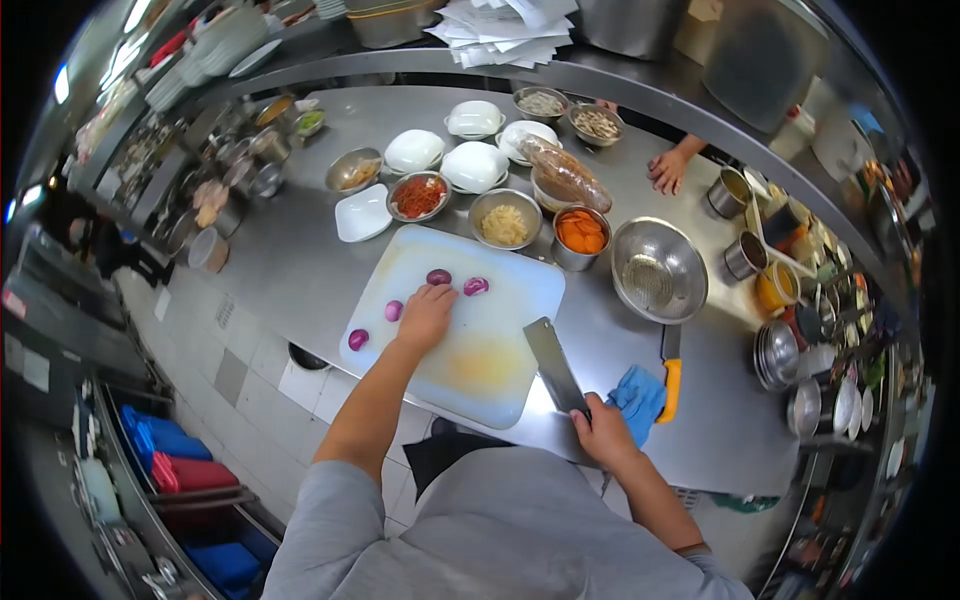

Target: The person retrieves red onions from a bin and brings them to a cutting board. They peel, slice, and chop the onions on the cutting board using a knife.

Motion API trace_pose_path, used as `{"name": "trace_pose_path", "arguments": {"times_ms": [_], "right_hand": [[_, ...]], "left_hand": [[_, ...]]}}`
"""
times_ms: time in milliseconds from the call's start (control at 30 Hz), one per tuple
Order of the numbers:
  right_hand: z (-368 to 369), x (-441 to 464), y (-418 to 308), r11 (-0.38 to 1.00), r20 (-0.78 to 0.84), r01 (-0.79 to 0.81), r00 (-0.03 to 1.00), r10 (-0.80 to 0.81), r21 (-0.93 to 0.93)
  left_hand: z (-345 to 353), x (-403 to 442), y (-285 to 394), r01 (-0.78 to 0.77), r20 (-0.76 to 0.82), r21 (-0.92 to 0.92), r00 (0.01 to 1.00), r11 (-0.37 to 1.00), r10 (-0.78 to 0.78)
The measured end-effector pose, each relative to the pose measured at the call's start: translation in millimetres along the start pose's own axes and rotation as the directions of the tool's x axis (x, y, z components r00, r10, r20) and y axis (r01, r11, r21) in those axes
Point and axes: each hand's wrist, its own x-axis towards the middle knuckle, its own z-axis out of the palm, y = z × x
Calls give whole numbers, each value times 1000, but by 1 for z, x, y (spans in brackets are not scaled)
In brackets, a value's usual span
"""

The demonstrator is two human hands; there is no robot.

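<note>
Left hand (428, 312): fingers close together, angled down at a dark purple peeled-looking round onion (438, 277); contact vs. just beside, cannot tell. Right hand (605, 432): fingers curled around the dark handle of a broad steel cleaver (556, 365), blade pointing away from the body at the board's right edge. White plastic cutting board (500, 325), yellow-stained near the person, under left hand. Other purple onion pieces on it: one (475, 286) right of the fingers, two (394, 310) (358, 339) to the left. Right of cleaver: crumpled blue cloth (637, 398), then yellow-handled knife (672, 390), blade end by a large perforated steel bowl (660, 270). Beyond board: steel bowl of pale yellow chopped food (505, 224), steel container of orange slices (581, 235), steel bowl of red shreds (418, 197). Farther off, a co-worker's hand (667, 172) on the steel table (740, 400).
</note>
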Motion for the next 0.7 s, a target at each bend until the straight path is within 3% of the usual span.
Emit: {"name": "trace_pose_path", "arguments": {"times_ms": [67,133,267,367,433,567,633,700], "right_hand": [[5,-1,-3,998,9,-46,999,47,-43],[9,-6,-15,996,-26,-80,997,79,-28],[24,-9,-42,976,-44,-211,977,209,-57],[26,-8,-62,959,-59,-278,960,274,-61],[28,-7,-65,956,-79,-285,957,280,-71],[26,-6,-86,946,-133,-305,948,291,-105],[33,-7,-92,941,-151,-322,940,305,-105],[43,-9,-98,932,-176,-352,926,333,-89]], "left_hand": [[-1,0,-16,-126,-24,-11,992,992,126],[-6,0,-17,3,-74,-145,997,989,-14],[-4,-18,5,-103,36,-262,993,960,116],[-3,-15,36,-124,12,-153,992,980,127],[-5,6,59,30,-248,-179,966,983,-74],[37,44,44,52,-157,-83,985,995,-65],[52,45,35,-263,23,-272,960,926,280],[38,14,49,-288,61,-397,939,871,338]]}}
